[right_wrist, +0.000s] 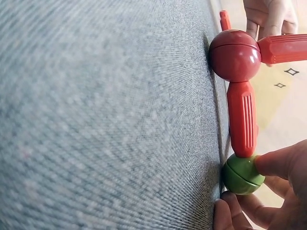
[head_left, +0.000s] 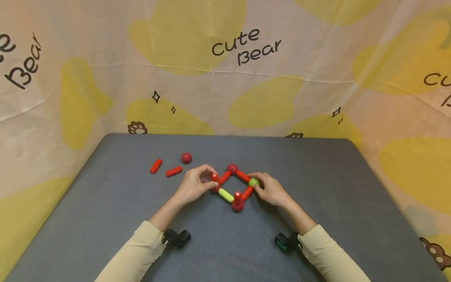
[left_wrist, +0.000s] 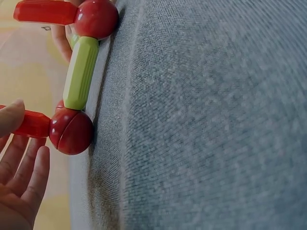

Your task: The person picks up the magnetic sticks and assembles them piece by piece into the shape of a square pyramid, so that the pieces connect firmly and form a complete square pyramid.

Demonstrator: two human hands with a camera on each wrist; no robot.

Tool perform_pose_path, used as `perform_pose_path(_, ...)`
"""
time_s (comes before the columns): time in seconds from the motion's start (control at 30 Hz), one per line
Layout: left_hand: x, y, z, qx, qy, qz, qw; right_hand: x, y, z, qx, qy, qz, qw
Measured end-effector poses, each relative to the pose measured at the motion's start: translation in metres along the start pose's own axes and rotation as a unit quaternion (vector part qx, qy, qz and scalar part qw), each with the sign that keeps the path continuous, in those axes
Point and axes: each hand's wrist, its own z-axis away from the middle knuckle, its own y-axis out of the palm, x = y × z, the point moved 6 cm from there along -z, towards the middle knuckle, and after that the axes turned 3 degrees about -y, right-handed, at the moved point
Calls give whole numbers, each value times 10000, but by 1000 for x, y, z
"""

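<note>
A four-sided frame of rods and balls lies on the table. Its left red ball (left_wrist: 72, 130) carries an upright red rod (head_left: 215, 178), which my left hand (head_left: 195, 185) pinches between thumb and fingers. At the right corner, my right hand (head_left: 273, 190) holds the green ball (right_wrist: 242, 175) with thumb and fingertips. The front red ball (head_left: 237, 206) bears another upright red rod (head_left: 237, 196). A yellow-green rod (head_left: 226, 195) joins the left and front balls. Red rods form the other sides, two of them meeting at the back red ball (head_left: 232, 169).
Left of the frame lie two loose red rods, one slanted (head_left: 156, 166) and one flatter (head_left: 174, 171), near a loose red ball (head_left: 186, 158). The grey table (head_left: 317, 164) ends at a patterned cloth backdrop (head_left: 197, 98) behind and at the sides.
</note>
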Motion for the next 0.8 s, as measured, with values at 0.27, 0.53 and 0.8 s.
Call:
perform_pose_path(0.27, 5, -3, 0, 310, -139, -253, 9991, 0, -1, -1, 39, -3, -13, 10000)
perform_pose_path(0.53, 12, 3, 0, 511, 13, -786, 9956, -1, -2, -6, -17, 37, -29, 10000)
perform_pose_path(0.8, 12, 6, 6, 580, 63, -784, 9952, -5, -2, -13, -91, 312, -271, 9991)
